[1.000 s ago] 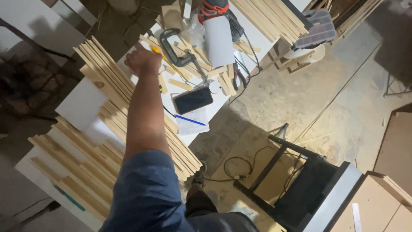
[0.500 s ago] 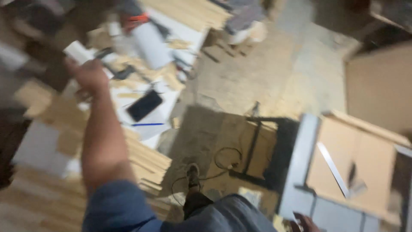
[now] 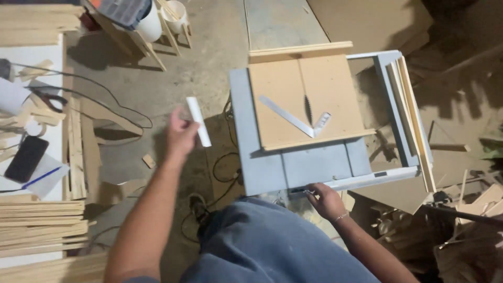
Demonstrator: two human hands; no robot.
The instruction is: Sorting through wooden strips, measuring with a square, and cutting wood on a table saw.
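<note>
Left hand (image 3: 181,135) grip pinching short white flat strip (image 3: 199,121) above the floor, right hand (image 3: 325,200) grip curled, touching near edge of grey table saw (image 3: 293,167), silver metal square (image 3: 298,121) on its tan board

A woodworking workshop, by every sign: grey table saw (image 3: 314,162) with round blade (image 3: 308,108) rising through a fibreboard sled (image 3: 277,89), metal L-shaped square (image 3: 293,119) lying on it, stacks of pale wooden strips (image 3: 42,225) on the white counter (image 3: 31,183), black cables (image 3: 220,167) across dusty concrete floor (image 3: 204,68), offcuts heaped at right.
</note>
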